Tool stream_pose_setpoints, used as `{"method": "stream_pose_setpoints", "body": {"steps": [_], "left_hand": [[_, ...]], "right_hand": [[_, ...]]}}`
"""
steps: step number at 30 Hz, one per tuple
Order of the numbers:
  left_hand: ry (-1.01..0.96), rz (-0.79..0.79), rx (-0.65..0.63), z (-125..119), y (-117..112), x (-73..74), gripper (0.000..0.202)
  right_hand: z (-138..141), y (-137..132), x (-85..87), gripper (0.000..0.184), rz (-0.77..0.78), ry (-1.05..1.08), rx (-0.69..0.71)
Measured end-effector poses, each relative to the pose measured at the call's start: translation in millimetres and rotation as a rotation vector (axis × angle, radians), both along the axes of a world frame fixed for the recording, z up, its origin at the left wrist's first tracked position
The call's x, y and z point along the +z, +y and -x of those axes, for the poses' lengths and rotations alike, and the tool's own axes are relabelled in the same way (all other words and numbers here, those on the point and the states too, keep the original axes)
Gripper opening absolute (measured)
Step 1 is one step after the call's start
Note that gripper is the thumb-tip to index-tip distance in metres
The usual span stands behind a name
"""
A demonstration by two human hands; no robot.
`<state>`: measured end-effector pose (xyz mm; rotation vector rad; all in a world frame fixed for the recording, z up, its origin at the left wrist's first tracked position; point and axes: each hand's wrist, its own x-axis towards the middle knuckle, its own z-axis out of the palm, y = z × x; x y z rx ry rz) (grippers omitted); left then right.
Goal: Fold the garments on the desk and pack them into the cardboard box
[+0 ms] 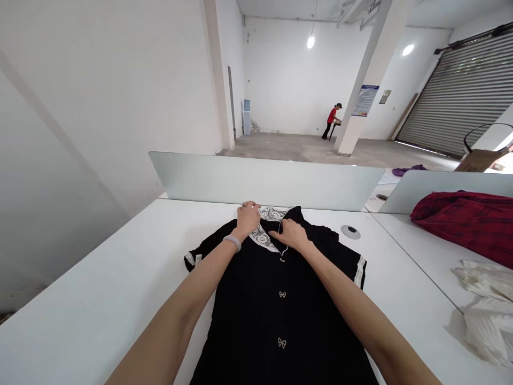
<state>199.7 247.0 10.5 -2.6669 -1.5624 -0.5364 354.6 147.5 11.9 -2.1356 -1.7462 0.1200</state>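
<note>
A black short-sleeved dress (248,315) lies front up on the white table. It has a white lace collar (262,238), lace cuffs and bow-shaped metal ornaments down the front. My left hand (248,218), with a bracelet at the wrist, has its fingers curled on the collar near the left shoulder. Across the neckline, my right hand (294,234) grips the collar's right side, its thumb reaching toward the neck opening. The right half of the collar is mostly hidden under this hand. My forearms pass over the dress's body.
A frosted divider (264,179) stands along the table's (100,299) far edge. To the right lie a red plaid garment (465,224) and white cloth (487,305). A round cable grommet (350,231) is set into the tabletop. A person in red (332,116) stands far off beside a pillar.
</note>
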Motion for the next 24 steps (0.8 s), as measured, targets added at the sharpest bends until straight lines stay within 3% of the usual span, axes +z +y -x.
{"method": "stream_pose_setpoints", "body": {"steps": [2,4,7,10,13,17,21,24], "left_hand": [[0.051,0.016,-0.091,-11,-4,-3.9,0.035],[0.093,0.04,-0.133,-15,-6,-10.0,0.034],[0.128,0.06,-0.144,-14,-5,-16.3,0.035],[0.146,0.069,-0.14,-14,0,-14.3,0.037],[0.144,0.044,-0.125,-23,3,-7.6,0.037],[0.161,0.034,-0.175,-36,5,-2.0,0.029],[0.2,0.071,-0.196,-33,9,-2.7,0.028],[0.211,0.088,-0.218,-23,11,-3.5,0.035]], "right_hand": [[3,1,-4.2,0.016,-0.017,0.098,0.01],[-11,-5,-5.3,0.007,-0.041,0.151,-0.017],[-55,-34,-7.3,0.022,-0.078,0.283,-0.061],[-97,-72,-9.7,0.035,-0.001,0.461,-0.08],[-116,-87,-3.3,0.037,0.018,0.278,-0.103],[-111,-49,15.0,0.026,-0.133,-0.003,-0.046],[-111,5,18.2,0.03,-0.017,-0.001,0.105],[-119,24,9.2,0.031,0.075,0.027,0.15]]}}
